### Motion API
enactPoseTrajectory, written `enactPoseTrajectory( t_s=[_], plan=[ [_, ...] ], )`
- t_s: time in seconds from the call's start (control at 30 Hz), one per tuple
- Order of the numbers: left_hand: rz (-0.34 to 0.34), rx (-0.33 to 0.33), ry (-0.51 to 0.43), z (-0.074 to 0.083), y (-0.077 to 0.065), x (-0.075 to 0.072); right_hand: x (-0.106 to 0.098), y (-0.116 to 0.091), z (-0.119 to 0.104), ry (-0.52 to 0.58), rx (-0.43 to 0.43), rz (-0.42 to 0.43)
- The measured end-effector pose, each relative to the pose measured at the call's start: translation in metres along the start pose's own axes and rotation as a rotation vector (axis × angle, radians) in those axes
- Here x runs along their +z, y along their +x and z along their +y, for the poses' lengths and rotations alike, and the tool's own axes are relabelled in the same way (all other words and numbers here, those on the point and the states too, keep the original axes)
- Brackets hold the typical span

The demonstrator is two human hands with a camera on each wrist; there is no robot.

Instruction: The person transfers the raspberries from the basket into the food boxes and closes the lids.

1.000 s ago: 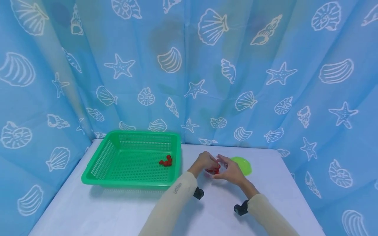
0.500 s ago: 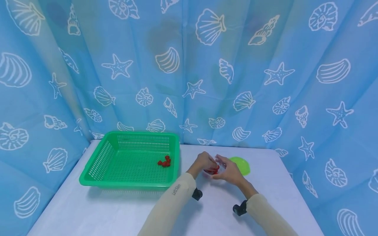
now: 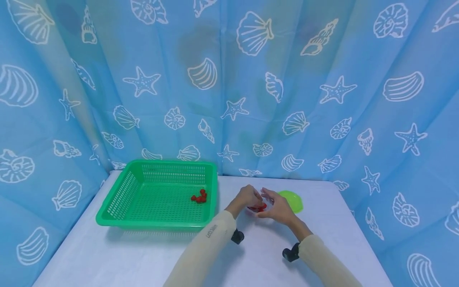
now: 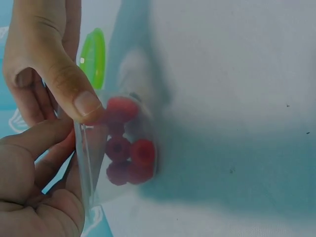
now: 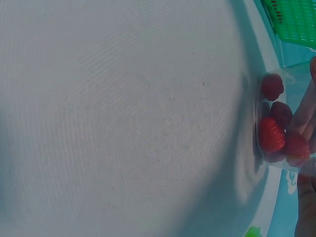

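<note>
My right hand (image 3: pixel 279 205) grips a clear plastic cup (image 4: pixel 96 190) standing on the table, thumb on the near side and fingers on the far side. Several red raspberries (image 4: pixel 142 152) lie in the bottom of it; the right wrist view also shows these raspberries (image 5: pixel 271 135) through the wall. My left hand (image 3: pixel 248 197) reaches down over the rim, its fingers bent into the cup's mouth. Whether those fingertips pinch a raspberry is hidden. More raspberries (image 3: pixel 199 198) sit in the right part of the green basket (image 3: pixel 168 224).
A lime-green lid (image 3: pixel 292 201) lies on the white table (image 3: pixel 261 255) just right of my right hand. The basket stands to the left of my hands. A blue shell-patterned curtain (image 3: pixel 229 79) hangs behind and at both sides.
The head view has shifted slightly. Red showing by my left fingertips now sits lower in the cup, with those fingers slightly moved. My right hand keeps its grip on the cup.
</note>
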State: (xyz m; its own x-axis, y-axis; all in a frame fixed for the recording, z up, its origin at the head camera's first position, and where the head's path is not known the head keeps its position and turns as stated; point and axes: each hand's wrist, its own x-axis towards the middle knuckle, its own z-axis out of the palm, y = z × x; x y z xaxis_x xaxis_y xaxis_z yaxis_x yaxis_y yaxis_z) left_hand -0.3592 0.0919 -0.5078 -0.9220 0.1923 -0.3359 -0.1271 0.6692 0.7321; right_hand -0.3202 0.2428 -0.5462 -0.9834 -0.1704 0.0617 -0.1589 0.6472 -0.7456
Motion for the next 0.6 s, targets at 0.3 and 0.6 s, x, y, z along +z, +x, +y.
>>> enactPoseTrajectory(
  t_s=[0.3,0.6],
  plan=[
    [-0.089,0.079,0.097,0.01,-0.012,-0.025,-0.001,0.0,-0.001,-0.001,0.015,-0.004],
    [-0.097,0.212,0.019,0.008,-0.017,-0.082,0.002,0.0,-0.005,-0.019,0.033,-0.003]
  ],
)
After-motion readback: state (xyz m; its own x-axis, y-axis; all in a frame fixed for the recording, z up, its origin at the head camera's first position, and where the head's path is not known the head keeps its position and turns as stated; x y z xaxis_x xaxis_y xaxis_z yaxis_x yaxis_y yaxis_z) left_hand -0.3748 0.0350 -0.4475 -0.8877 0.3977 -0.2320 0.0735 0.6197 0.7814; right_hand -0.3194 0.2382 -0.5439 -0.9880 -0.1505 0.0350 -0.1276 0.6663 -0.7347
